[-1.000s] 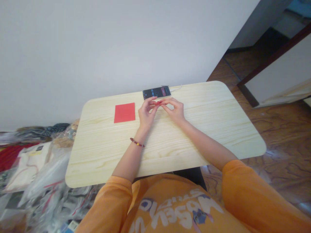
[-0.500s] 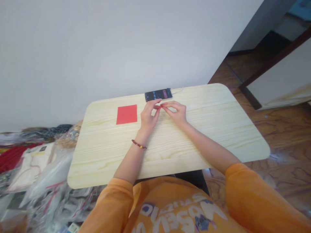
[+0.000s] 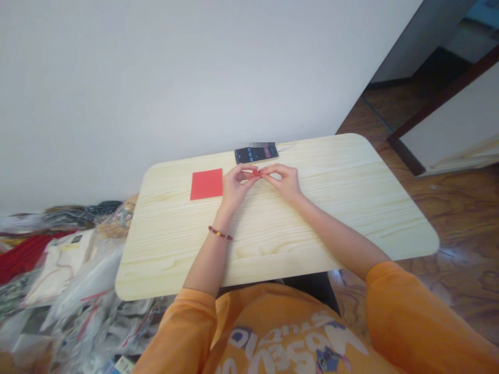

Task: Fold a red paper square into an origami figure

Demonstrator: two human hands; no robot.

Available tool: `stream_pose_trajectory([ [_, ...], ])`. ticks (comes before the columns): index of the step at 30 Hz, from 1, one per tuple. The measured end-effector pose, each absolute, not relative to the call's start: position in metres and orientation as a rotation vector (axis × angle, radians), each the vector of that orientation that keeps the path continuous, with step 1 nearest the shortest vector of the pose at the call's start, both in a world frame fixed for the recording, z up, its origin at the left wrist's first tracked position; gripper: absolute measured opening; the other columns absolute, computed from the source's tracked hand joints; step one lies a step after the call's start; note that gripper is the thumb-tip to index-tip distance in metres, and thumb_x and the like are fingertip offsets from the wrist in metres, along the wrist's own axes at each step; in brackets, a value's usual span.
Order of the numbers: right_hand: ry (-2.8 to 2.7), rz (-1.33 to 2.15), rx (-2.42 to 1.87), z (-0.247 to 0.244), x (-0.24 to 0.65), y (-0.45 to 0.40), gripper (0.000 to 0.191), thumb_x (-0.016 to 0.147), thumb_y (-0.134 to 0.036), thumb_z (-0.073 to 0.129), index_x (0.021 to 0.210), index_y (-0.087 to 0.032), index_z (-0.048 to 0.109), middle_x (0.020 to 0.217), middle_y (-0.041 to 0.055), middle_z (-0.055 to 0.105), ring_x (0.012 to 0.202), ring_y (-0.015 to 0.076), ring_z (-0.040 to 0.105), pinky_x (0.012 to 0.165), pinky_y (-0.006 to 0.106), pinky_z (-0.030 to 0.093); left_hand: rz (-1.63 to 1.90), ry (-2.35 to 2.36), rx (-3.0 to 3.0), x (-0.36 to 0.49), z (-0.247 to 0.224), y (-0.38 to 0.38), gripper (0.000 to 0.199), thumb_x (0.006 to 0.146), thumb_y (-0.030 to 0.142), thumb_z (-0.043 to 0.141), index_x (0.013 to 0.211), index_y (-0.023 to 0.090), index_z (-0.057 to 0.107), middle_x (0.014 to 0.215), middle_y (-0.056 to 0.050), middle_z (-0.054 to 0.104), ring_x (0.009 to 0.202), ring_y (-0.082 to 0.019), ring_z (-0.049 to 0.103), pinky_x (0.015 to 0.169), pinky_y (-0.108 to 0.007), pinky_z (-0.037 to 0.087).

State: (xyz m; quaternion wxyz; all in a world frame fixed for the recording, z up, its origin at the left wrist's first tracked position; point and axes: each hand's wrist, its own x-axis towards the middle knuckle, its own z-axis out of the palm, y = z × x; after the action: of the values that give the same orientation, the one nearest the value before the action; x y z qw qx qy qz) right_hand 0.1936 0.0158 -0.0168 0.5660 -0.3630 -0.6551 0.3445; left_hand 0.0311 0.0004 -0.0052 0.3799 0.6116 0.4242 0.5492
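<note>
Between the fingertips of both hands is a small folded piece of red paper [image 3: 256, 173], its exact shape too small to make out. My left hand [image 3: 235, 183] pinches it from the left, thumb below and fingers above. From the right, my right hand [image 3: 284, 179] grips its edge between thumb and forefinger. Both hands are raised over the middle of the pale wooden table [image 3: 312, 218]. A square stack or sheet of red paper [image 3: 206, 184] lies flat just left of my left hand.
A phone [image 3: 255, 154] showing a running timer lies behind my hands, with a white cable [image 3: 287, 146] on its right. The wall [image 3: 195, 78] meets the table's back edge. Plastic-wrapped clothing [image 3: 86, 280] is piled at the left; a wooden floor [image 3: 468, 228] shows at the right.
My left hand has tilted and shifted slightly left, and more of the small red paper shows between the fingertips. The whole view has moved a little.
</note>
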Motion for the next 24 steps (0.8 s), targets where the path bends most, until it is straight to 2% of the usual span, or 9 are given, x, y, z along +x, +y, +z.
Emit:
stream_pose_trajectory([
  [4,-1.45,1.047,-0.842,-0.021,0.193,0.022,0.022,0.064,-0.039,0.079,0.066,-0.018,0.07,0.075,0.0048,0.073,0.073,0.0179,0.069,0.075,0.033,0.057,1.388,1.07,1.455,0.03,-0.007,0.002,0.032,0.063,0.033,0.082,0.085,0.016,0.066,0.084,-0.006,0.074,0.073,-0.017,0.072,0.073,-0.03,0.059],
  [8,-1.418,1.094,-0.787,-0.022,0.192,0.023,0.023,0.063,-0.038,0.08,0.066,-0.018,0.07,0.083,0.0066,0.074,0.082,0.019,0.07,0.081,0.035,0.056,1.393,1.082,1.472,0.03,-0.008,0.003,0.03,0.064,0.032,0.081,0.086,0.015,0.069,0.086,-0.008,0.074,0.076,-0.018,0.072,0.075,-0.032,0.059],
  [14,-1.534,0.838,-0.815,-0.016,0.193,0.014,0.014,0.074,-0.034,0.073,0.073,-0.02,0.072,0.091,0.0071,0.075,0.088,0.0198,0.071,0.089,0.038,0.053,1.489,1.075,1.568,0.033,-0.008,-0.001,0.029,0.069,0.038,0.078,0.088,0.017,0.071,0.091,-0.008,0.075,0.08,-0.019,0.072,0.08,-0.034,0.059],
  [19,-1.594,0.606,-0.796,-0.01,0.195,0.006,0.007,0.079,-0.028,0.069,0.076,-0.024,0.073,0.092,0.0048,0.075,0.087,0.0197,0.071,0.086,0.038,0.055,1.539,1.083,1.601,0.036,-0.005,-0.006,0.026,0.073,0.038,0.075,0.087,0.017,0.071,0.089,-0.008,0.074,0.081,-0.018,0.072,0.082,-0.034,0.059],
  [24,-1.621,0.543,-0.774,-0.007,0.194,0.004,0.007,0.081,-0.026,0.067,0.078,-0.025,0.073,0.09,0.0043,0.076,0.084,0.0191,0.071,0.083,0.036,0.056,1.529,1.059,1.721,0.033,-0.001,-0.005,0.029,0.074,0.038,0.074,0.096,0.019,0.072,0.102,-0.009,0.071,0.082,-0.015,0.07,0.078,-0.03,0.059],
])
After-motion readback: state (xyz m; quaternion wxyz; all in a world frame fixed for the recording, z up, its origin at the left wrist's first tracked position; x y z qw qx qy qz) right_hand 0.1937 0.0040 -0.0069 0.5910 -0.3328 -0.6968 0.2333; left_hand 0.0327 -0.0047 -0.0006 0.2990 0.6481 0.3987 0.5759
